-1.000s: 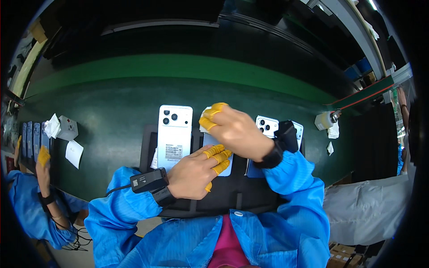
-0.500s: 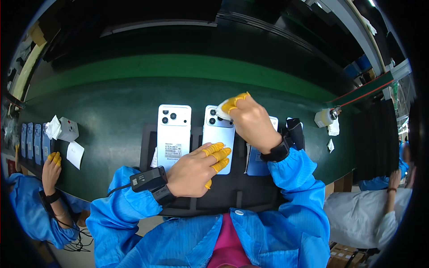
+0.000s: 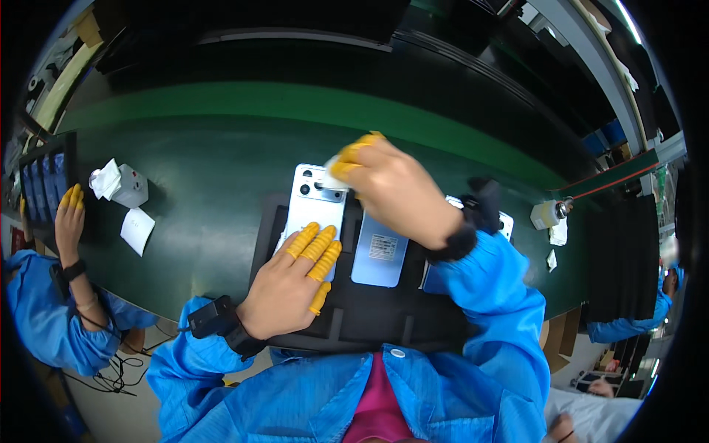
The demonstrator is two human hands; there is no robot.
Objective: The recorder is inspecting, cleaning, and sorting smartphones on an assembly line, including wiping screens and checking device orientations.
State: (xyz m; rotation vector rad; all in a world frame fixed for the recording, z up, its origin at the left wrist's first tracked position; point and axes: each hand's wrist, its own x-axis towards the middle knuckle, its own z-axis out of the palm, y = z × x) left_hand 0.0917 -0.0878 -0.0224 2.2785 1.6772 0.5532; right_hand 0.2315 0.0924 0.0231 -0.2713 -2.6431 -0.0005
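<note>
A pale smartphone (image 3: 316,214) lies back up in a black foam tray (image 3: 369,317). My left hand (image 3: 284,288), with yellow finger cots, rests flat over its lower half, fingers stretched out. My right hand (image 3: 402,192), also in yellow finger cots, pinches a white wipe (image 3: 334,176) against the phone's camera area, partly covering the lenses. Beside it lies a light blue phone (image 3: 380,255) with a printed label; my right hand and forearm hide its top. Further right, other phones show only in part beneath my right wrist.
At left stand a tissue box (image 3: 131,186) and a slip of white paper (image 3: 137,232). A co-worker's hand (image 3: 70,214) touches a dark tray (image 3: 68,159) of several phones. A bottle of yellowish liquid (image 3: 546,214) and white tissues (image 3: 559,230) lie at right.
Both my hands have shifted from the light blue phone to the pale phone on its left, the wipe included. At left, the co-worker's tray of phones has tipped up.
</note>
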